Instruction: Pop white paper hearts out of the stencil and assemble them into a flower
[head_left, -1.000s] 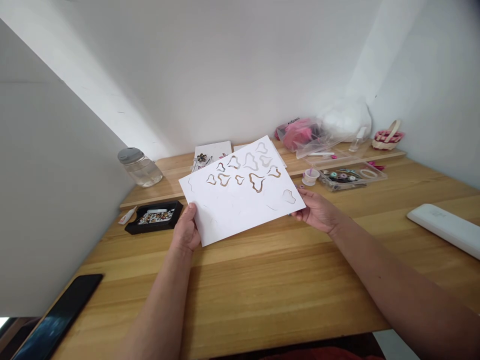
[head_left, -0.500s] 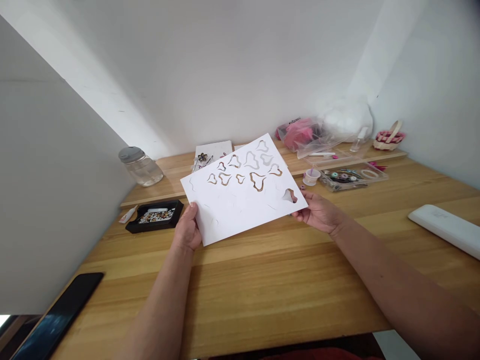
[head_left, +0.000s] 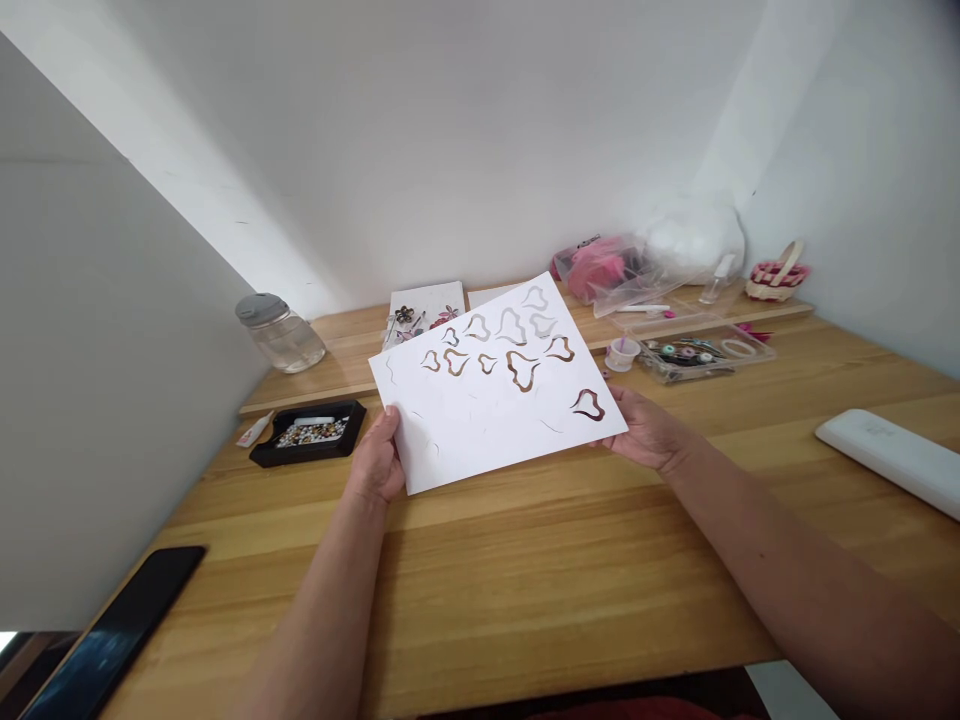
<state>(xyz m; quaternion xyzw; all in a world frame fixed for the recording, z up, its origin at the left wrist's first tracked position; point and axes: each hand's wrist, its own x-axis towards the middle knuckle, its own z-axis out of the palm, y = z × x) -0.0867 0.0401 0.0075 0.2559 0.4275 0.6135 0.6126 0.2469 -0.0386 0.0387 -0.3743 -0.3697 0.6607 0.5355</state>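
Note:
A white sheet of paper (head_left: 480,420) is held up above the wooden desk, tilted with its right side higher. Several curved, petal-like outlines are cut through its upper half and right side, and thin curved lines show lower down. My left hand (head_left: 379,455) grips the lower left edge, thumb on top and fingers behind. At the lower right corner my right hand (head_left: 641,428) holds the sheet, its fingers mostly hidden underneath.
On the left are a black tray of beads (head_left: 309,434), a small tube (head_left: 255,430), a lidded jar (head_left: 280,335) and a phone (head_left: 120,635). Behind the sheet lies a white board with flower pieces (head_left: 427,300). Rightward are a clear box (head_left: 697,352), a basket (head_left: 778,275) and a white case (head_left: 892,450).
The sheet has shifted slightly right and its angle has changed, so the cutout at the right now shows as a narrower dark outline. Both hands still hold it.

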